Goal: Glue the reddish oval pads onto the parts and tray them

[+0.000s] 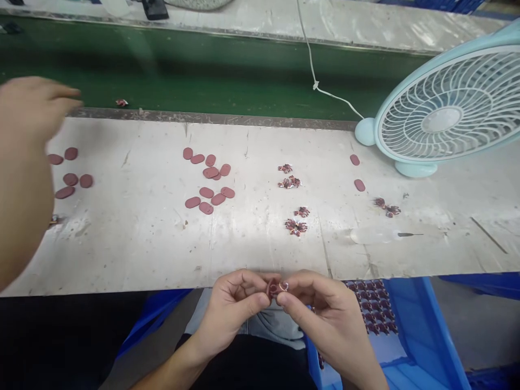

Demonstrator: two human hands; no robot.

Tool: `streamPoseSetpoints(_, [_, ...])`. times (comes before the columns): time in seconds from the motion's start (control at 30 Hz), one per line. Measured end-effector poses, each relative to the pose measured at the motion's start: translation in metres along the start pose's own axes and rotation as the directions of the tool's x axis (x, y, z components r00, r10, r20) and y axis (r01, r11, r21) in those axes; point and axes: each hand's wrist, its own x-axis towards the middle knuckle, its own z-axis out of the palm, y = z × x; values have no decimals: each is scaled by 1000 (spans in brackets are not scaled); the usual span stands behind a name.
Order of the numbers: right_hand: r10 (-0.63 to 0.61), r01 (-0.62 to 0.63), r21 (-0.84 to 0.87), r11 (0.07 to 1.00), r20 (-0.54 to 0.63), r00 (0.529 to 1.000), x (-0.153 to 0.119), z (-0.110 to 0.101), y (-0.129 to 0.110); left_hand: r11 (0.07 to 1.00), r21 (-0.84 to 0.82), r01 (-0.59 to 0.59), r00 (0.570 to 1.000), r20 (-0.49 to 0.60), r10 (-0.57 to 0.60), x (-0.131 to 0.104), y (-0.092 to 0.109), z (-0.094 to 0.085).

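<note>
My left hand (pixel 227 317) pinches a dark red oval disc (pixel 270 288) on edge between thumb and fingertips, at the front edge of the table. Facing it, my right hand (pixel 325 314) grips a small dark red figure with pale and orange marks (pixel 283 286) between thumb and forefinger. Figure and disc touch or nearly touch; fingertips hide the exact contact. Beyond my hands lie several loose oval discs (pixel 206 192). Small many-limbed figures (pixel 296 227) in the same dark red lie in little clusters to their right.
A light blue fan (pixel 442 119) stands at the back right, its white cord (pixel 312 65) crossing the green belt (pixel 227 76). A clear dropper bottle (pixel 374 235) with a dark tip lies on the table (pixel 142 238). Another person's arm (pixel 24 179) reaches in left. Below right, a blue crate (pixel 434 330) holds rows of figures.
</note>
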Motion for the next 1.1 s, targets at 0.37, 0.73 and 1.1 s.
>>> streamPoseSetpoints(0.37, [62,-59,193,979,-14,998,4,7,11,996,40,-84,994,-63,86,-1,-5,-1])
streamPoseSetpoints(0.73, [1,26,207,978,-131,991,-10,-15,22,921,324,-216,970,-32,239,0,13,1])
streamPoseSetpoints(1.1, [368,-435,16,901,-559,743,-124,-144,131,-398,916,-56,820,270,505,42,97,-63])
